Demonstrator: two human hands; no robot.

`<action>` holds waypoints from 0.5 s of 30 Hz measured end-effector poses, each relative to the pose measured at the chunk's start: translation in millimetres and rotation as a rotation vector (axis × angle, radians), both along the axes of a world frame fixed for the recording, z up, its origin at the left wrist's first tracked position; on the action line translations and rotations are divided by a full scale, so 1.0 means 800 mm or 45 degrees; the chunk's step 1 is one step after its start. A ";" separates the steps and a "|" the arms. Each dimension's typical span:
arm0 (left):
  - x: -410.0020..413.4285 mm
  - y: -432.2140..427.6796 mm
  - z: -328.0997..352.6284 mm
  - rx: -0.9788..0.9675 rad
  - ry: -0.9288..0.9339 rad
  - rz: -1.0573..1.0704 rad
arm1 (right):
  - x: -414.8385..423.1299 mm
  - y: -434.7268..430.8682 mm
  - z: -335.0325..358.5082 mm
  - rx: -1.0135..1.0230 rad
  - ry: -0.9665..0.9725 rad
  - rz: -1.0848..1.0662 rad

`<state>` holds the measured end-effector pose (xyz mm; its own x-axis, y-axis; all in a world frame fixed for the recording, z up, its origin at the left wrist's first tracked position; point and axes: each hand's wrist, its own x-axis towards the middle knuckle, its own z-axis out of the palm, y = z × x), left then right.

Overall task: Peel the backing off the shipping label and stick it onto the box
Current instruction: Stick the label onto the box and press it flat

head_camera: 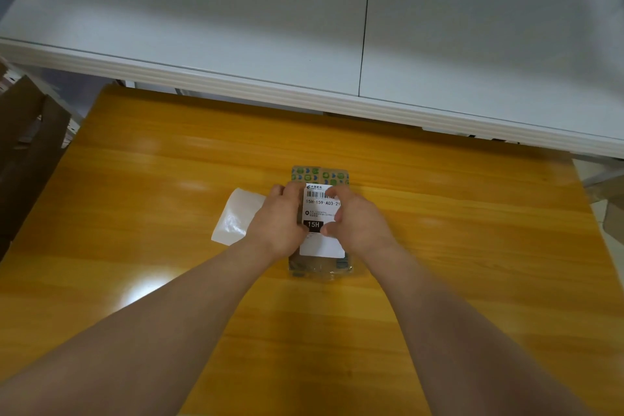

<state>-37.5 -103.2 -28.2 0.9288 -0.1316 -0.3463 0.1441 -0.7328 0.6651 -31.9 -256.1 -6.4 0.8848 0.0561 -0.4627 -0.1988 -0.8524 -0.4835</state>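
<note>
Yellow tabletop [439, 246], box [319, 174] mostly beneath label [320, 204]

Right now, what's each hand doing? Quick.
Left hand: grips the left edge of the cardboard box, thumb on the shipping label.
Right hand: open, pressing the shipping label down.

You are looking down at a glossy yellow wooden table [152, 280]; a white desk [202, 27] is running along its far edge, brown cardboard [23, 145] leaning far left.
</note>
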 end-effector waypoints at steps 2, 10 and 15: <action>0.002 0.000 -0.001 0.013 0.026 -0.024 | 0.005 0.001 0.000 -0.007 0.025 0.031; 0.022 -0.006 0.004 -0.040 0.108 -0.041 | 0.022 0.010 -0.002 -0.014 0.031 0.066; 0.041 -0.003 0.008 0.004 0.243 -0.132 | 0.035 0.009 -0.001 -0.060 0.088 0.149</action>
<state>-4.6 -105.7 -21.8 0.8281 -0.2215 -0.5150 0.1912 -0.7520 0.6308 -3.6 -248.9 -7.1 0.8394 0.1338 -0.5268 -0.1281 -0.8932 -0.4310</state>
